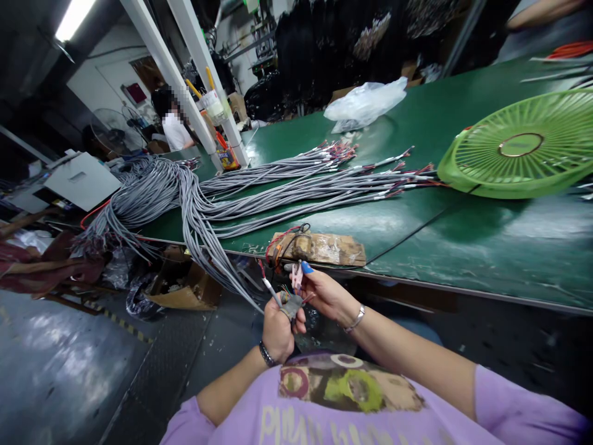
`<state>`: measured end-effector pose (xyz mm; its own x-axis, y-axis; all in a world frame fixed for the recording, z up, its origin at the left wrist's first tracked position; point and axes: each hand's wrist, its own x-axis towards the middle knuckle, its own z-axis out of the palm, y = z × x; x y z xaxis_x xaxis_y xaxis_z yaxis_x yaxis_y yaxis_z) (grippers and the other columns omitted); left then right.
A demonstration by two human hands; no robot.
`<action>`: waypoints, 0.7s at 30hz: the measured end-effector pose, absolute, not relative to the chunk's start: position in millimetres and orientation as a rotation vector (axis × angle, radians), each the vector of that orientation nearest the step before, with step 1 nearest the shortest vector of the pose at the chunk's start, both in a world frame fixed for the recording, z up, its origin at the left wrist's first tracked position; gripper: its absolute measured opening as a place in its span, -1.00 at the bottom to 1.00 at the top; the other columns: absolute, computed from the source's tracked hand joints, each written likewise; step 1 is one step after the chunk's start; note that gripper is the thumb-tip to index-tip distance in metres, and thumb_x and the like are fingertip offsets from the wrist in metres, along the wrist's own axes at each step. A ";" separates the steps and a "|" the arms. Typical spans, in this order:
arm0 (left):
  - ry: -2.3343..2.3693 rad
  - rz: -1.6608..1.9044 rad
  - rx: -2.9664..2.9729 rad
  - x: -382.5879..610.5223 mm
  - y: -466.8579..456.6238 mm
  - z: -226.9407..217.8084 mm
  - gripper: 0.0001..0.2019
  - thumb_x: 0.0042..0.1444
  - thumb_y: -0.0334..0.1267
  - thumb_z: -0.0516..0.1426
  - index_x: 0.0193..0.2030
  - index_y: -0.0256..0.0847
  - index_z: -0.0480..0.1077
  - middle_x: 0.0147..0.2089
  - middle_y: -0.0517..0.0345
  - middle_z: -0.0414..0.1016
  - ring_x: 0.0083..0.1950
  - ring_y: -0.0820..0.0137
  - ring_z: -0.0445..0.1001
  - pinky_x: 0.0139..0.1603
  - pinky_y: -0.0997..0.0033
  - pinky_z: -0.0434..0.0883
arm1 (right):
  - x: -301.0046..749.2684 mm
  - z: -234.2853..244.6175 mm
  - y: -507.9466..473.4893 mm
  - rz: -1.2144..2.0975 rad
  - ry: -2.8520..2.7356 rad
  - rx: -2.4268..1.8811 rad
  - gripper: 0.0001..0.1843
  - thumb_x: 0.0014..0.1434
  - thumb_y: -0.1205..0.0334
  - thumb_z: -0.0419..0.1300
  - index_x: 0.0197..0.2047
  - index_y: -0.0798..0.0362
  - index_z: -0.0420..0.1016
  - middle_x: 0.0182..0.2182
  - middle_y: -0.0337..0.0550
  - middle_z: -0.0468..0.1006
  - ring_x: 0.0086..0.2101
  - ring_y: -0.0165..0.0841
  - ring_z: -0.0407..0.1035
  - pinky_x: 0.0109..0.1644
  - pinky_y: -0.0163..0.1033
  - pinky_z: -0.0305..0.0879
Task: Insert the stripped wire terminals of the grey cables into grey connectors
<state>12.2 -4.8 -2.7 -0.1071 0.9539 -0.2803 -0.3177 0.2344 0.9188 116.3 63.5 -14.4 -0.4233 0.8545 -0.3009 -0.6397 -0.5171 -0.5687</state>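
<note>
My left hand (278, 330) is closed around the end of a grey cable (269, 285) whose coloured wire ends stick up between the fingers. My right hand (319, 290) pinches a small white connector (297, 276) at those wire tips, with blue tape on a fingertip. Both hands are just below the front edge of the green table (463, 235). Right above them on the table edge sits a taped wooden block with a small tool and a red wire (315, 246). A big bundle of grey cables (259, 191) lies across the table and hangs off its left end.
A green fan grille (519, 148) lies at the right of the table, a clear plastic bag (365, 102) at the back. White posts (204, 80) stand at the table's far left. Cardboard boxes (185, 287) sit on the floor. Another person (173, 123) works far behind.
</note>
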 end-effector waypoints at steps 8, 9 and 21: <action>1.195 1.254 0.725 7.2 -14.7 2.6 -0.70 -0.12 -0.05 0.21 -0.49 -0.23 0.26 -0.69 0.29 0.33 -0.78 0.60 0.18 -0.76 0.60 -0.01 | 124.8 -11.2 58.6 2.157 -0.483 -0.707 -0.60 0.15 -0.11 0.06 -0.32 0.07 0.46 -0.43 -0.13 0.50 -0.46 -0.42 0.34 -0.42 -0.34 0.25; 1.194 1.255 0.725 6.5 -16.3 2.7 -0.70 -0.13 -0.06 0.22 -0.49 -0.23 0.26 -0.69 0.28 0.33 -0.78 0.60 0.18 -0.76 0.60 0.00 | 125.7 -10.1 58.5 2.176 -0.493 -0.699 -0.59 0.16 -0.12 0.04 -0.31 0.07 0.46 -0.43 -0.12 0.50 -0.45 -0.42 0.34 -0.41 -0.34 0.26; 1.154 1.341 0.631 14.3 -7.8 6.1 -0.73 -0.11 -0.11 0.22 -0.45 -0.23 0.27 -0.67 0.30 0.35 -0.75 0.61 0.21 -0.75 0.64 0.06 | 120.7 -12.0 59.3 2.014 -0.613 -0.686 -0.66 -0.02 -0.03 0.28 -0.40 0.11 0.49 -0.48 -0.16 0.51 -0.47 -0.44 0.33 -0.41 -0.34 0.25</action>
